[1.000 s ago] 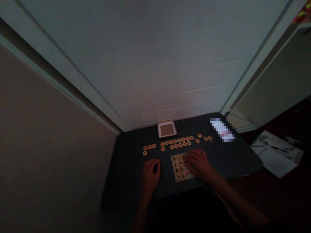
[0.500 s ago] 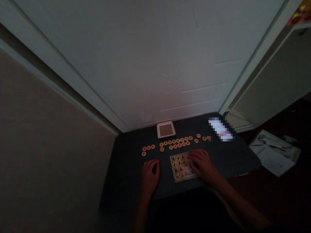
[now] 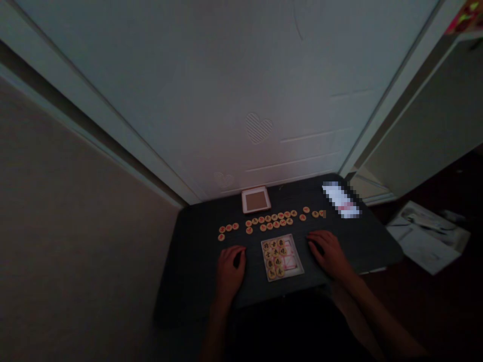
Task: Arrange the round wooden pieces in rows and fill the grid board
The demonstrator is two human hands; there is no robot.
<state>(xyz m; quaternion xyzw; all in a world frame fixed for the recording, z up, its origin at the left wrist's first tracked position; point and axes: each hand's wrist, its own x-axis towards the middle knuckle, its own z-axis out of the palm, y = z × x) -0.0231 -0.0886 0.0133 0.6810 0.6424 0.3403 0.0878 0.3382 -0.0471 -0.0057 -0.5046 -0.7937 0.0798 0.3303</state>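
Note:
A small square tray lies near the front of a dark table, with several round wooden game pieces in its left part. My left hand rests on the table left of the tray, fingers curled down, holding nothing that I can see. My right hand lies flat on the table right of the tray, fingers loosely spread and empty. Behind the tray runs a row of several loose round pieces, with a few more pieces at the left.
A square lid or box sits at the table's back edge against the white wall. A blurred white object lies at the back right corner. Papers lie on the floor to the right. The room is dim.
My right hand has slid off the tray to the table on its right, uncovering the tray's right part. My left hand has stayed in place.

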